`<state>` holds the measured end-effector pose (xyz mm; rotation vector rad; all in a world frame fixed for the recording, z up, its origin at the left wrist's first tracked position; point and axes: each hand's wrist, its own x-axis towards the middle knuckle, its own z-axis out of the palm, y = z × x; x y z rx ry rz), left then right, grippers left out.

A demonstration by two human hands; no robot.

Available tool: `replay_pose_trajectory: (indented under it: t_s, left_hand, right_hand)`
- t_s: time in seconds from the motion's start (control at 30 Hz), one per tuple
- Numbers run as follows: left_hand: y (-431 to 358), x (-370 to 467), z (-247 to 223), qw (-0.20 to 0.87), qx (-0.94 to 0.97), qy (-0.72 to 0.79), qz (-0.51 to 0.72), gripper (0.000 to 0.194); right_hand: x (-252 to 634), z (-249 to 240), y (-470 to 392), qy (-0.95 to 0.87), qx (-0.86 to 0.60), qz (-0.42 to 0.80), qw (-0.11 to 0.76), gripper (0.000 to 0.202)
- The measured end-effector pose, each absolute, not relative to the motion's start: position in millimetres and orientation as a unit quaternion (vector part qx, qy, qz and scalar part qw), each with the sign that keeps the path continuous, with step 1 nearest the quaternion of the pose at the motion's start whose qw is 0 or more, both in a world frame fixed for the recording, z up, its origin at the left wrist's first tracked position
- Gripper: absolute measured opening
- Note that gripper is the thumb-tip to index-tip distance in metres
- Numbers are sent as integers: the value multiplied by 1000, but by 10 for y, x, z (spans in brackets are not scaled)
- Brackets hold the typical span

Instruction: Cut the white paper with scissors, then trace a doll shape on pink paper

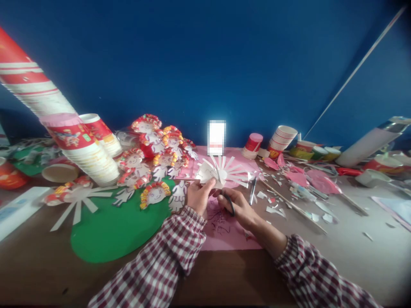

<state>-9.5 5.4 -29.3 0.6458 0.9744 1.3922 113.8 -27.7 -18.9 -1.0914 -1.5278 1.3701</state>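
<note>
Hands close together: left hand [198, 197] pinches fringed paper [222, 174], likely steadying it against scissors [231, 207] gripped in right hand [245, 209]; pink sheet [221, 242] lies flat beneath both.

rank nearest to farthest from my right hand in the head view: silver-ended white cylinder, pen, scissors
1. scissors, held in the right hand
2. pen, just right of the hand
3. silver-ended white cylinder, far right

Open tabletop [221, 273] lies nearest; leaning cup stack [86, 145] blocks far left.
</note>
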Motion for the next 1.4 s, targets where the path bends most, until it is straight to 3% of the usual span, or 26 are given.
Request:
replay_pose_trajectory:
  t_s: [0.93,1.4]
  left_hand:
    - [15,-57,-302,633,254,414,603,28]
    - [23,-46,-281,642,237,403,608,28]
  right_hand:
    - [1160,-290,-259,-581,-402,574,413,33]
    - [1139,-280,-256,-584,-418,559,414,39]
